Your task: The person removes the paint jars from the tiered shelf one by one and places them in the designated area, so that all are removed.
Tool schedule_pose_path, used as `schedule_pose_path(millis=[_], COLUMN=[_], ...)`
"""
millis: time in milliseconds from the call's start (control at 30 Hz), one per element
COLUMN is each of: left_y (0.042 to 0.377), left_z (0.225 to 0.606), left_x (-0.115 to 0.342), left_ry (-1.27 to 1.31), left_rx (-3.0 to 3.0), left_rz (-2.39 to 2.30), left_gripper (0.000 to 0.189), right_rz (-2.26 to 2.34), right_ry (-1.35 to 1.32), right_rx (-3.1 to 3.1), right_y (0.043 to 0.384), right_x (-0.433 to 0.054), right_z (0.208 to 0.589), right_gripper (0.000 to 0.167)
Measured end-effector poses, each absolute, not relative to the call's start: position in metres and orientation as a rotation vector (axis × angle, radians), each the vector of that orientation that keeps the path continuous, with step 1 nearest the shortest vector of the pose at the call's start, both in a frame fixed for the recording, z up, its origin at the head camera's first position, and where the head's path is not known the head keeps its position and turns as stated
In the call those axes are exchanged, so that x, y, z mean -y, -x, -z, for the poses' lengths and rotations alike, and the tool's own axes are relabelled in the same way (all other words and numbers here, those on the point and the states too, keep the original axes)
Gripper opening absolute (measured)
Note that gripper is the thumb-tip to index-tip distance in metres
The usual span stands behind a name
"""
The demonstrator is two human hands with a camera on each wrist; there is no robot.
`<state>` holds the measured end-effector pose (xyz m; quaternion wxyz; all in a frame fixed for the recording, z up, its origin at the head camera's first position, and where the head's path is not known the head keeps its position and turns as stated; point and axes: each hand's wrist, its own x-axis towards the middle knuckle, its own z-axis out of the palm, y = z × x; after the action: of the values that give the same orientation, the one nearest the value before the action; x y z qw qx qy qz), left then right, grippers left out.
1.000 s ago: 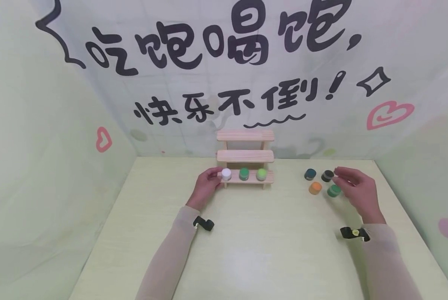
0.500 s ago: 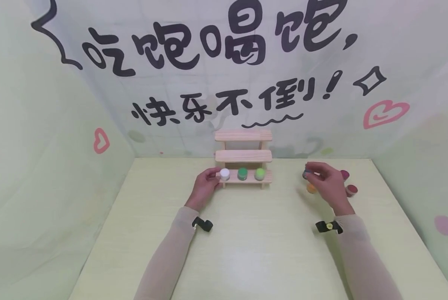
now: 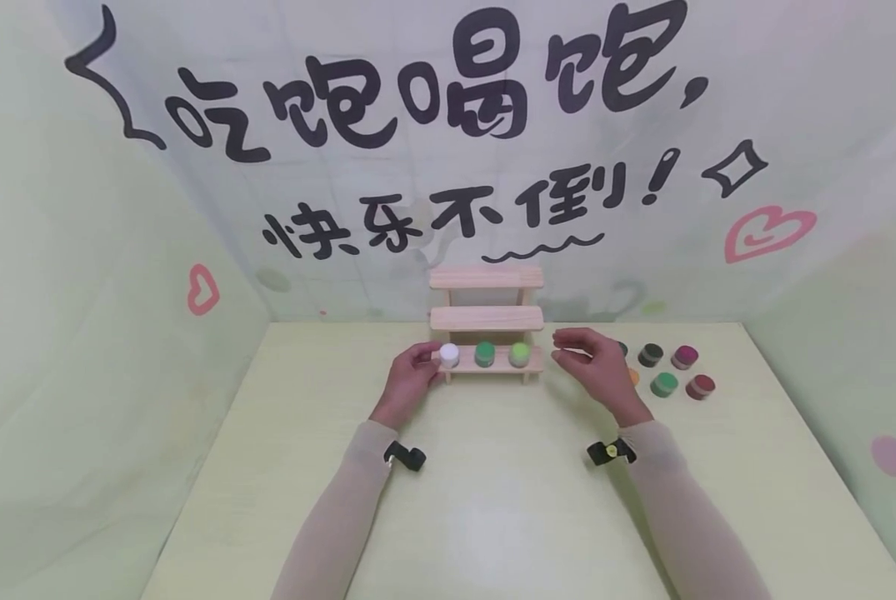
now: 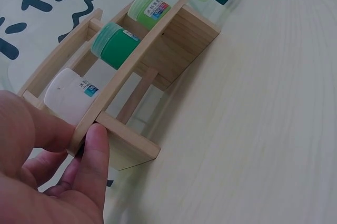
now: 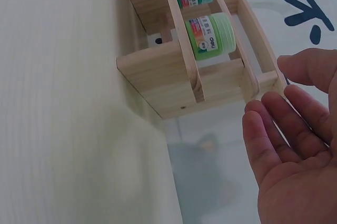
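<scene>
Grip: left hand [image 3: 406, 382] pinches the left end of the wooden stand [image 3: 487, 317] at its lowest step; right hand [image 3: 596, 372] holds nothing, its fingers loosely bent, near the right end.
Stand: smooth pale wood with fine grain, three long flat steps, upright on the table [image 3: 493, 500].
Jars on lowest step: three, short and round, with printed labels: white jar [image 3: 449, 356], green jar [image 3: 485, 354], light green jar [image 3: 519, 355].
Jars at right: six jars [image 3: 664, 384] on the table, two partly behind the right hand.
Change: half a second ago, the right hand was at these six; now it is beside the stand.
</scene>
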<state>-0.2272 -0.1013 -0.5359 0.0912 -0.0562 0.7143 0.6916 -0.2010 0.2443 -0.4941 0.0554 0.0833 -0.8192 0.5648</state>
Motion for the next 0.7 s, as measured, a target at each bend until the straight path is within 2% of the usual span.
schedule_pose_path(millis=[367,700], left_y=[0.229,0.228], left_z=[0.533,0.535], left_x=[0.102,0.102], left_ry=[0.145,0.161], left_rx=[-2.136,-2.118], left_rz=[-2.065,-2.072], left_gripper=[0.036,0.036], right_rz=[-1.823,-1.799], right_ry=[-0.304,-0.316], right_rx=[2.497,2.582], right_y=[0.216,0.218], right_x=[-0.213,-0.199], right_z=[0.497,0.504], right_gripper=[0.040,0.050])
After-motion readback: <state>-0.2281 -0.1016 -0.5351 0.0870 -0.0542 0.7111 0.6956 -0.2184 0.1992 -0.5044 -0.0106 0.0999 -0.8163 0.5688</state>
